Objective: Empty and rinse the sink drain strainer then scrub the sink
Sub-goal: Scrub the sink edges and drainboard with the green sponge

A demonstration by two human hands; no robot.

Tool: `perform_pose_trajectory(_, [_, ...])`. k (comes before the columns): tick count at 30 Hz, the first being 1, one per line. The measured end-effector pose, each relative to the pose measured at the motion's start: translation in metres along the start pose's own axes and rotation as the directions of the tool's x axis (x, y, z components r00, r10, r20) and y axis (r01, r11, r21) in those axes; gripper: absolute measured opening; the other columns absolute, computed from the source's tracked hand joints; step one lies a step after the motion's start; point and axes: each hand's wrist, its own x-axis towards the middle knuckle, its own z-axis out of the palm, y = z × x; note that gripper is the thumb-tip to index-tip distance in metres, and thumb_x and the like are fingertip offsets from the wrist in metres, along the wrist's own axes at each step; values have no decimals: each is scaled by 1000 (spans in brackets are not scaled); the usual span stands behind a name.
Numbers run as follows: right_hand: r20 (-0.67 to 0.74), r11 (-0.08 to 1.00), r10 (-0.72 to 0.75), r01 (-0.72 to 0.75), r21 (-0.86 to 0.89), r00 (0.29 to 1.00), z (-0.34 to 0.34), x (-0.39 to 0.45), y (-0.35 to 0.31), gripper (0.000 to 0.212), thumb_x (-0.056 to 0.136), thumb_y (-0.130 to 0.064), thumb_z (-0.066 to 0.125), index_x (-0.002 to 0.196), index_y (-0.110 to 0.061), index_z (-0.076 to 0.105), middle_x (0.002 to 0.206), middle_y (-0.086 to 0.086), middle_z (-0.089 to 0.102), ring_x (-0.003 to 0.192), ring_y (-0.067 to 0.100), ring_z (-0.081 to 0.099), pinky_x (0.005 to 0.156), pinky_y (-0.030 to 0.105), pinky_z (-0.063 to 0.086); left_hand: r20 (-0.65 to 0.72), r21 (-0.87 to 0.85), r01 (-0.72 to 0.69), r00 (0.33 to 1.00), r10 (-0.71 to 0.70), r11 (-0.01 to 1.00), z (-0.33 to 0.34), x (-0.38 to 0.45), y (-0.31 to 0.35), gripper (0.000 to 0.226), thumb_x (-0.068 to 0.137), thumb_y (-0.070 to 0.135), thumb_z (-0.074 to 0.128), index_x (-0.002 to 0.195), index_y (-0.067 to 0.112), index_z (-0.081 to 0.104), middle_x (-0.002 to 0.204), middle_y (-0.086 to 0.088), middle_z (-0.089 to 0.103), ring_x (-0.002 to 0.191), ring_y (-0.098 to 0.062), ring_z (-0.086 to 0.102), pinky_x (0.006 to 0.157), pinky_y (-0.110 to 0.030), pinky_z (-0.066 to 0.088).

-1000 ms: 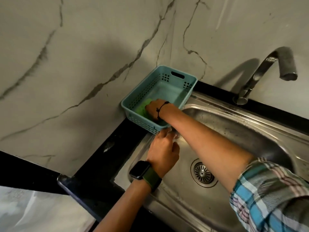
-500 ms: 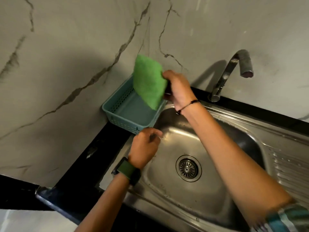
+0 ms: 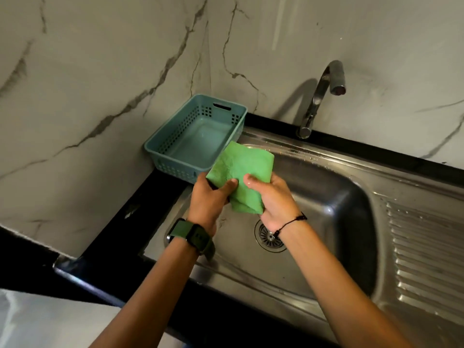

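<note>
marble-look wall panels (image 3: 100, 71) with grey veins meet in a corner behind the steel sink (image 3: 326, 197), which sits in a black counter (image 3: 120, 217). taking the sink as your landmark: a teal perforated basket (image 3: 175, 136) stands on the counter at its back left corner, touching the rim, and a curved steel tap (image 3: 319, 96) rises behind its back edge. a ribbed draining board (image 3: 426, 247) runs off its right side.

you hold a green scrub pad (image 3: 241, 169) in the air above the left part of the sink, in front of the basket. your left hand (image 3: 208, 197) grips the pad's left edge, thumb curled over the top. your right hand (image 3: 271, 197) pinches its right side, thumb pressed on the face, fingers curled beneath. the pad is bent and creased between them.

the drain strainer (image 3: 267, 238) sits in the sink floor, seated in its hole, partly hidden under your right wrist. a green-strapped watch (image 3: 193, 237) is on your left wrist, a thin black cord bracelet (image 3: 291, 223) on your right.
</note>
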Motion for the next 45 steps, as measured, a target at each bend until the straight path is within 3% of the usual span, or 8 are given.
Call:
perform_pose_trajectory(4, [-126, 898, -286, 220, -381, 950, -7, -3, 16, 21, 87, -2, 56, 96, -19, 64, 90, -3, 68, 88, 22, 65, 79, 38, 54, -223, -34, -62, 973, 53, 998, -18, -6, 0, 28, 83, -2, 58, 101, 11, 42, 81, -7, 57, 69, -18, 58, 61, -30, 52])
perform_pose_trajectory(7, [80, 436, -428, 283, -855, 900, -17, -17, 46, 35, 88, -9, 57, 122, -12, 56, 104, 5, 67, 99, 25, 63, 85, 33, 49, -300, 166, -74, 946, 122, 983, -55, -10, -9, 18, 87, -1, 51, 88, 16, 47, 84, -11, 60, 68, -20, 57, 67, -31, 50])
perform_pose_trajectory(11, [551, 120, -69, 555, -823, 832, -12, -58, 106, 51, 82, -2, 53, 133, -11, 47, 133, 11, 56, 124, 25, 51, 104, 23, 35, -277, 491, 13, 950, 142, 871, -95, -26, -34, 26, 87, 2, 45, 75, 22, 58, 86, -8, 64, 73, -19, 58, 69, -26, 50])
perform_pose_trajectory(14, [699, -164, -26, 686, -708, 715, -23, -68, 127, 51, 68, -4, 64, 119, -2, 60, 122, 15, 63, 115, 29, 60, 94, 44, 48, -341, 485, 31, 927, 156, 874, -112, -44, -50, 32, 88, 4, 43, 73, 27, 60, 85, -4, 64, 66, -13, 55, 60, -22, 47])
perform_pose_trajectory(21, [722, -205, 231, 758, -619, 652, -25, -45, 129, 71, 93, -50, 36, 148, -17, 5, 158, 2, 4, 146, 14, -2, 108, 18, -16, -328, 334, -99, 920, 214, 937, -115, -67, -66, 20, 90, 17, 44, 91, 28, 61, 84, 3, 61, 72, -14, 51, 67, -35, 43])
perform_pose_trajectory(29, [666, -228, 167, 686, -691, 727, 51, 12, 154, 61, 97, -36, 23, 147, -25, -10, 158, 2, -6, 145, 20, -10, 119, 42, 0, -295, 308, -247, 893, 339, 919, -109, -74, -71, 35, 77, 20, 48, 105, 41, 51, 124, 9, 54, 130, -7, 39, 111, -35, 31])
perform_pose_trajectory(39, [684, 1, 262, 709, -706, 681, -2, -33, 134, 49, 98, -34, 32, 145, -35, 18, 158, -6, 8, 145, 10, 1, 116, 35, -1, -252, 351, -247, 904, 345, 903, -112, -74, -77, 32, 80, 24, 46, 111, 29, 53, 125, 12, 52, 129, -1, 38, 106, -32, 37])
perform_pose_trajectory(45, [693, -64, 327, 747, -662, 643, -26, -42, 127, 55, 95, -48, 31, 145, -42, 7, 158, -10, -4, 144, 7, -8, 115, 32, -4, -226, 319, -269, 910, 349, 909, -113, -74, -77, 32, 74, 39, 45, 104, 37, 55, 123, 17, 54, 132, -4, 37, 104, -34, 39])
